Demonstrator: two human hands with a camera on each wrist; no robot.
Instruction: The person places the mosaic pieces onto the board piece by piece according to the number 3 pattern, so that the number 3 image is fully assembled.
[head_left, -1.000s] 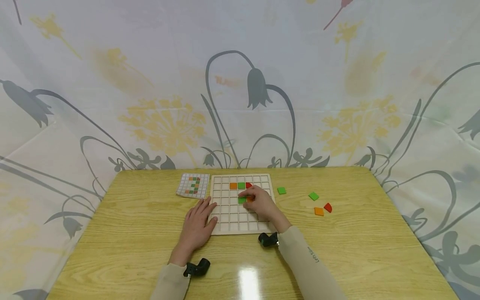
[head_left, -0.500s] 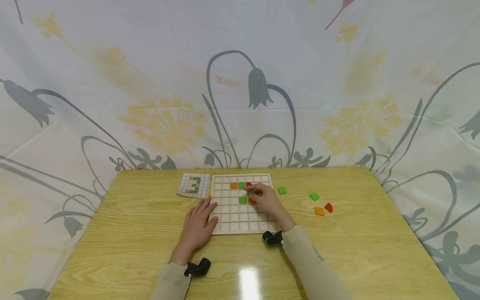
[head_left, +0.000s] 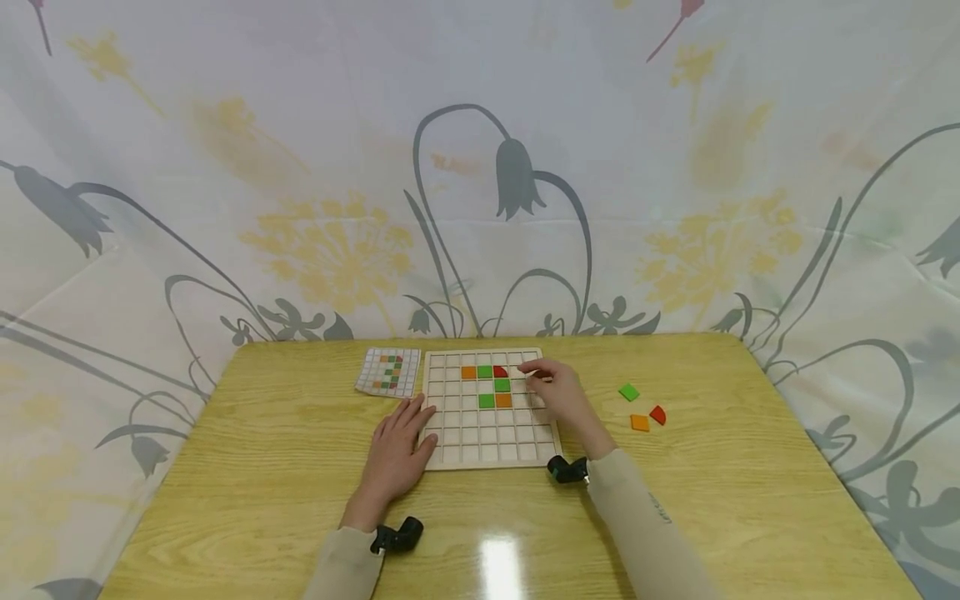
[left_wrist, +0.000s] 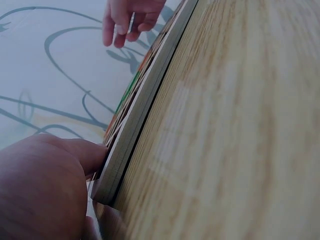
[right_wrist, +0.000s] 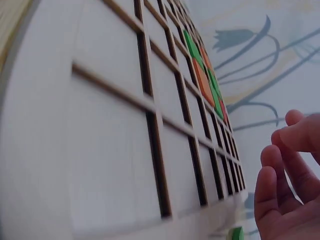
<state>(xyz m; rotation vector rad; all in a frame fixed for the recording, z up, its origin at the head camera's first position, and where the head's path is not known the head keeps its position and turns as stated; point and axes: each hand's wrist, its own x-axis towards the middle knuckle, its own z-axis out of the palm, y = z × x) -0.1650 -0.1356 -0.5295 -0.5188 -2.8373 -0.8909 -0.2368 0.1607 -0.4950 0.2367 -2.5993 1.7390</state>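
Observation:
A pale gridded wooden board [head_left: 455, 432] lies on the table. Set in its cells are an orange square tile [head_left: 468, 372], a red quarter-round tile [head_left: 500, 372], green square tiles [head_left: 502, 385] and another orange square. My left hand [head_left: 397, 454] rests with spread fingers on the board's left edge; its thumb touches the near rim in the left wrist view. Over the board's right edge hovers my right hand [head_left: 558, 396], fingers loosely bent and nothing between them. In the right wrist view a loose green tile [right_wrist: 237, 234] shows beyond the board; the hand covers it in the head view.
A printed pattern card [head_left: 367, 372] lies left of the board. Farther right on the table [head_left: 720, 467] are a green square [head_left: 628, 392], an orange square [head_left: 639, 422] and a red quarter-round [head_left: 657, 414]. A flower-printed cloth [head_left: 337, 167] hangs behind.
My right hand has left a green tile in the cell below the red quarter-round and moved right to the board's edge. The left hand stays in place.

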